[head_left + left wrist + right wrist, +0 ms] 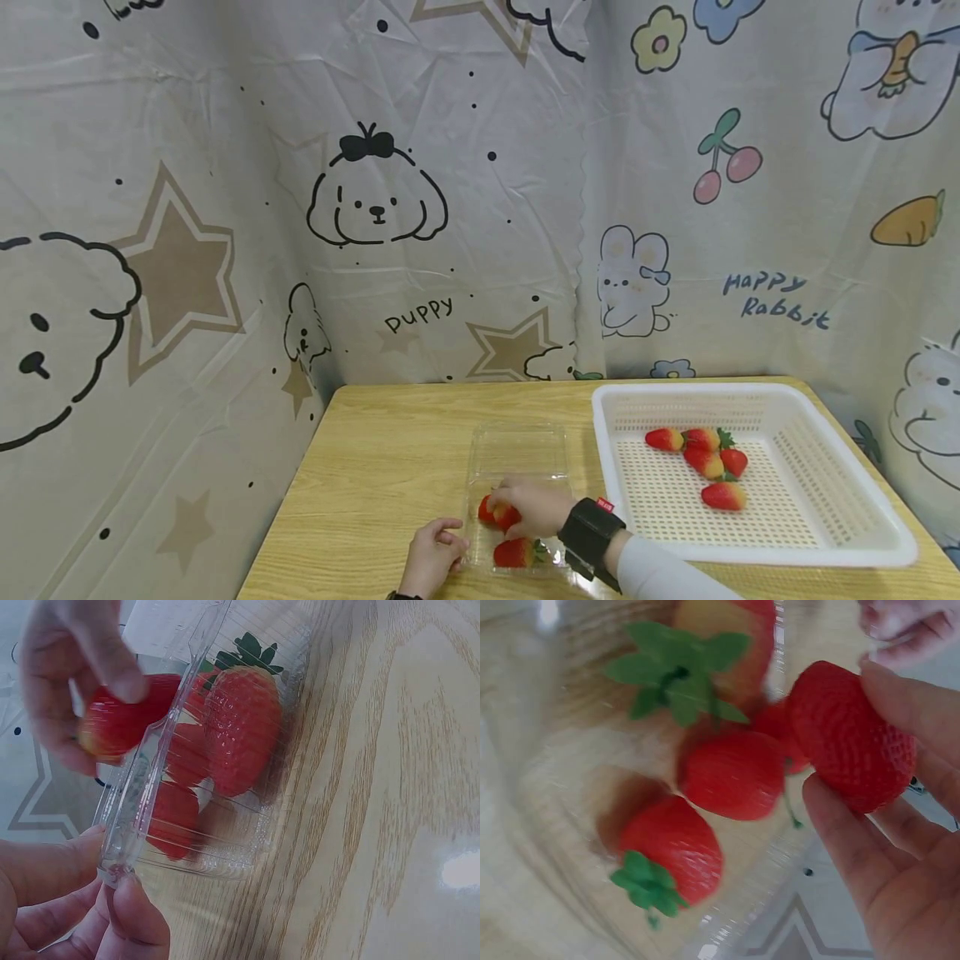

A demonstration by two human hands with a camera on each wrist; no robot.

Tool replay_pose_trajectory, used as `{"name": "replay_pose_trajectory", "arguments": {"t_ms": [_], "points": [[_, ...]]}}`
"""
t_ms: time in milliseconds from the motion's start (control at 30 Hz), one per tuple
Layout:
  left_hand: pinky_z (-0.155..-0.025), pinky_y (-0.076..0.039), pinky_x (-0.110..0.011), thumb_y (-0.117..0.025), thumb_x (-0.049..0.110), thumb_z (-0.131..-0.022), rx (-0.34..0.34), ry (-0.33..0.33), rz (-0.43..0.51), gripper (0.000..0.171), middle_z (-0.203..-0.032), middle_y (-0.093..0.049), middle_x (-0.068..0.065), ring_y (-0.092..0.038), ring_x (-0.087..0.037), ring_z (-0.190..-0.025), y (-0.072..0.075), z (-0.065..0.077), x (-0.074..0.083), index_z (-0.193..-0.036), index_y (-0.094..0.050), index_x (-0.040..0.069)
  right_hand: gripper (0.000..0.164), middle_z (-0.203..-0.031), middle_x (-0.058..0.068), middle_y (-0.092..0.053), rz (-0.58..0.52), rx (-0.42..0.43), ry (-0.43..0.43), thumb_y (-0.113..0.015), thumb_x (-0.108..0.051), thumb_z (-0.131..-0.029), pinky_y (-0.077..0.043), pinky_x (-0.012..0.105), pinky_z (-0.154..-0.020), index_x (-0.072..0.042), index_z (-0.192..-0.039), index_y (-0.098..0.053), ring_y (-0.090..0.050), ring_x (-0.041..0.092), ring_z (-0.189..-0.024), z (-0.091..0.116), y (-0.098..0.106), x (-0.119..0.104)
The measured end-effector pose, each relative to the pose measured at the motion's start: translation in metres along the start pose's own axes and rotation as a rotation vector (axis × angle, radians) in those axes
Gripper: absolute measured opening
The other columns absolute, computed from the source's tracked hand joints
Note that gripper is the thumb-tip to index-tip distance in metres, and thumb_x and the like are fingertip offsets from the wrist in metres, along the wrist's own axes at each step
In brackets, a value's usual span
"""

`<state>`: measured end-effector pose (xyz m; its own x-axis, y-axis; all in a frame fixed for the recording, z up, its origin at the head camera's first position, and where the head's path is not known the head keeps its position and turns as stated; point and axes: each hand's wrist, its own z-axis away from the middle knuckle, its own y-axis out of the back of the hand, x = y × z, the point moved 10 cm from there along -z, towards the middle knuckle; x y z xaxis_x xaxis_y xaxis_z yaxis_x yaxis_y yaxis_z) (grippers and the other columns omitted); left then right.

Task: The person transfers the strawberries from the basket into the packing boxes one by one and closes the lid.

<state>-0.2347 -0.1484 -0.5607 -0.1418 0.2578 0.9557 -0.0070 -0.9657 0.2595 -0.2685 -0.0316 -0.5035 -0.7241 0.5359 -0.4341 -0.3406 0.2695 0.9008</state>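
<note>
A clear plastic clamshell box [517, 450] lies on the table with its lid laid back. My left hand [433, 554] pinches the box's rim at a near corner between thumb and fingers, seen close in the left wrist view. Over the box, my right hand [534, 507] holds a red strawberry [851, 735] between thumb and fingertips. Several strawberries rest inside the box: one large with green leaves [244, 731], others smaller, such as the leafy one [679, 851] in the right wrist view. Part of the box is hidden behind my right hand.
To the right stands a white slotted plastic basket [750, 554] with several strawberries [703, 461] in it. The wooden table [375, 467] is backed by a printed curtain [450, 208] on the left, at the back and on the right.
</note>
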Motion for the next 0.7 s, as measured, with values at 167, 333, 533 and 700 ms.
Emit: {"name": "replay_pose_trajectory", "arguments": {"t_ms": [167, 333, 533, 700], "points": [[-0.050, -0.050, -0.028, -0.063, -0.005, -0.077, -0.001, 0.011, 0.001, 0.030, -0.066, -0.055, -0.001, -0.053, -0.008, -0.052, 0.000, -0.001, -0.001, -0.103, -0.054, -0.017, 0.036, -0.097, -0.005, -0.052, -0.031, -0.074, -0.021, -0.075, -0.013, -0.073, -0.045, 0.016, -0.073, -0.012, -0.107, -0.062, -0.051, 0.004, -0.083, 0.002, -0.018, 0.006], [-0.050, -0.050, -0.028, -0.063, -0.005, -0.077, 0.000, 0.011, 0.001, 0.030, -0.066, -0.055, -0.001, -0.053, -0.008, -0.052, 0.000, -0.001, -0.001, -0.103, -0.054, -0.017, 0.036, -0.097, -0.004, -0.053, -0.023, -0.089, -0.027, -0.074, -0.014, -0.075, -0.045, 0.018, -0.074, -0.012, -0.109, -0.061, -0.052, 0.005, -0.083, 0.001, -0.024, 0.009], [-0.050, -0.050, -0.028, -0.062, -0.006, -0.077, 0.000, 0.000, 0.013, 0.030, -0.067, -0.055, -0.002, -0.053, -0.009, -0.053, 0.000, 0.001, 0.002, -0.103, -0.053, -0.018, 0.036, -0.107, 0.004, -0.057, 0.062, -0.112, -0.035, -0.071, -0.018, -0.078, -0.047, 0.023, -0.080, -0.013, -0.113, -0.061, -0.056, 0.013, -0.094, -0.001, -0.034, 0.009], [-0.050, -0.051, -0.028, -0.062, -0.006, -0.077, -0.006, -0.005, 0.025, 0.031, -0.067, -0.055, -0.003, -0.053, -0.009, -0.053, 0.000, 0.002, 0.002, -0.104, -0.052, -0.018, 0.032, -0.101, -0.002, -0.058, 0.113, -0.149, -0.071, -0.071, -0.015, -0.077, -0.046, 0.021, -0.079, -0.017, -0.109, -0.064, -0.054, 0.007, -0.089, -0.001, -0.046, 0.013]]}}
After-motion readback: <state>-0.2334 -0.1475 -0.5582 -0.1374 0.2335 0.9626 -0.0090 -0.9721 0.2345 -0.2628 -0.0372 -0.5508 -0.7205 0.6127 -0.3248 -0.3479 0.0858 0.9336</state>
